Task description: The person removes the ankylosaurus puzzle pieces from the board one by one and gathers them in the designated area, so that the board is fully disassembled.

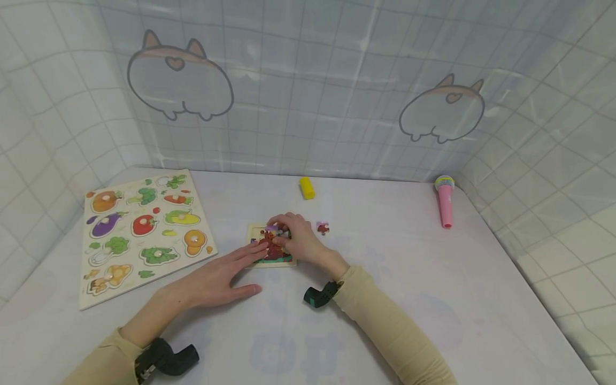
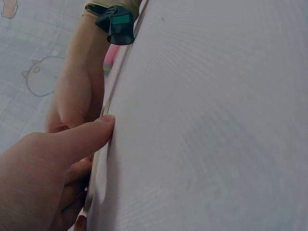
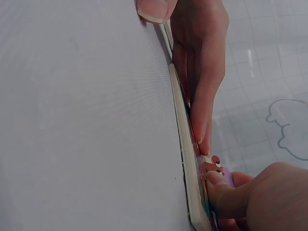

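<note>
A small wooden jigsaw puzzle point(image 1: 271, 263) with a pale frame and a brown-and-red picture lies at the middle of the white table. The straight fingers of my left hand point(image 1: 216, 280) rest on its left part, thumb spread apart on the table side. At the puzzle's upper right, my right hand point(image 1: 300, 238) pinches a purple and reddish-brown puzzle piece point(image 3: 228, 178) between thumb and fingers, partly hidden by them. The right wrist view has this piece tilted up from the board. Another puzzle piece point(image 1: 323, 228), reddish and purple, lies loose just right of my right hand.
A large vegetable peg board point(image 1: 168, 272) lies at the left. A yellow cylinder-like block point(image 1: 307, 188) is behind the puzzle, near the back wall. At the far right lies a pink toy microphone point(image 1: 445, 206). Tile-patterned sheets enclose the table's back and sides.
</note>
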{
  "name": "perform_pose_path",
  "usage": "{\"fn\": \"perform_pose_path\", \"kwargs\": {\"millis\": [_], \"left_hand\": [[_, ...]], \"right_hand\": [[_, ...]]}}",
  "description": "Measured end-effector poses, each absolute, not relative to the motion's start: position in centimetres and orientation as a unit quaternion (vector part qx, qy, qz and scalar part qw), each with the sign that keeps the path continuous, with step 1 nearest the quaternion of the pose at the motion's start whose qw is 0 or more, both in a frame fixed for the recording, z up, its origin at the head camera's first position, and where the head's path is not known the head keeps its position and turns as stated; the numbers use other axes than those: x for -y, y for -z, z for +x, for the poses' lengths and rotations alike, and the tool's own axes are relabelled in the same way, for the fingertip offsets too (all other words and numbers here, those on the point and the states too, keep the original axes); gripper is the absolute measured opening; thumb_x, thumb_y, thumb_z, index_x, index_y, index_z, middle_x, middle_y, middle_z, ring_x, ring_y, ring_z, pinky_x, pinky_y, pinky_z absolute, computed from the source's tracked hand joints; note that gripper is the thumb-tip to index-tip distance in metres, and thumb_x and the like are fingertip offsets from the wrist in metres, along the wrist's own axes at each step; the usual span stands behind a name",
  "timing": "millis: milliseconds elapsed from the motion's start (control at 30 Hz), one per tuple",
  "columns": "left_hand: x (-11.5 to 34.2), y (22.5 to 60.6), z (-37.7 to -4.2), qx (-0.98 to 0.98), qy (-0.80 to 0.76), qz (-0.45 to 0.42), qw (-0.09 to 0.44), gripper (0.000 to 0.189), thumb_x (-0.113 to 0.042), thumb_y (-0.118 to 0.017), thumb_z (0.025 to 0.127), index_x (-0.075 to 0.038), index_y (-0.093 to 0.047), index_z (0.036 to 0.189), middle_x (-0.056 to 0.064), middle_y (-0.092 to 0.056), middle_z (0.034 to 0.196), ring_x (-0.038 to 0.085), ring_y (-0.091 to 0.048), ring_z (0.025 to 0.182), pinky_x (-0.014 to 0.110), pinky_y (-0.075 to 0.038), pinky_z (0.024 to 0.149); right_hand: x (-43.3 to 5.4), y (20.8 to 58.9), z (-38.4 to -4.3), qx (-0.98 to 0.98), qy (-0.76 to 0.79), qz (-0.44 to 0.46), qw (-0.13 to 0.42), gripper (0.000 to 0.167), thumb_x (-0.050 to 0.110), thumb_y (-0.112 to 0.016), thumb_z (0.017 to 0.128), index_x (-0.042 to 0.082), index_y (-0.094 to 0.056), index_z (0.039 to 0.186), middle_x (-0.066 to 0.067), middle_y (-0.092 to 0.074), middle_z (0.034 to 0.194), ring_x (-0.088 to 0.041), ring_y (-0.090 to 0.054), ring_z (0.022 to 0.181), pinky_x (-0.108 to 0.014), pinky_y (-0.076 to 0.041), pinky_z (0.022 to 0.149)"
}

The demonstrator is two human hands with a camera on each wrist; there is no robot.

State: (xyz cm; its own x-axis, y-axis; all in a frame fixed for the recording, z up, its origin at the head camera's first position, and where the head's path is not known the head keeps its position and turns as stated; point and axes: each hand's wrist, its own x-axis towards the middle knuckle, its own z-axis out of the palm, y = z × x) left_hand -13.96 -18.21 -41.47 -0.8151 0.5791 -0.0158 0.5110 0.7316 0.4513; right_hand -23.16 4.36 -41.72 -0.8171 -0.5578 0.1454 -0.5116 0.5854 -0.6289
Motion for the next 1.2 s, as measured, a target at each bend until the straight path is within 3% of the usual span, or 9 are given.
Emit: {"fn": "perform_pose_path", "kwargs": {"millis": [433,667,1200], "left_hand": [[18.15,41.38,-13.9,-0.926,-0.221,0.294,0.078,0.077,-0.059,-0.059,0.094,-0.023,-0.034,0.157,-0.002,-0.024,0.166,0.026,-0.026,0.152,0.052,-0.035,0.117],[18.15,41.32,-13.9,-0.926,-0.225,0.292,0.082,0.077,-0.06,-0.058,0.094,-0.024,-0.034,0.157,-0.002,-0.024,0.166,0.026,-0.025,0.152,0.052,-0.034,0.117],[18.14,41.36,-13.87,-0.928,-0.221,0.288,0.087,0.077,-0.06,-0.059,0.093,-0.025,-0.034,0.157,-0.002,-0.024,0.166,0.027,-0.026,0.151,0.053,-0.034,0.117]], "right_hand": [[-4.37,41.55,-23.38,-0.881,0.367,-0.295,0.043,0.021,0.009,-0.058,0.101,0.014,-0.062,0.121,-0.004,-0.066,0.104,-0.019,-0.052,0.096,-0.03,-0.044,0.085],[-4.41,41.6,-23.61,-0.878,0.383,-0.28,0.061,0.016,0.011,-0.058,0.101,0.01,-0.059,0.117,-0.005,-0.065,0.11,-0.018,-0.053,0.1,-0.029,-0.047,0.092],[-4.55,41.68,-23.61,-0.861,0.43,-0.263,0.073,0.009,0.018,-0.062,0.1,0.012,-0.06,0.106,-0.001,-0.061,0.098,-0.014,-0.053,0.091,-0.022,-0.046,0.082]]}}
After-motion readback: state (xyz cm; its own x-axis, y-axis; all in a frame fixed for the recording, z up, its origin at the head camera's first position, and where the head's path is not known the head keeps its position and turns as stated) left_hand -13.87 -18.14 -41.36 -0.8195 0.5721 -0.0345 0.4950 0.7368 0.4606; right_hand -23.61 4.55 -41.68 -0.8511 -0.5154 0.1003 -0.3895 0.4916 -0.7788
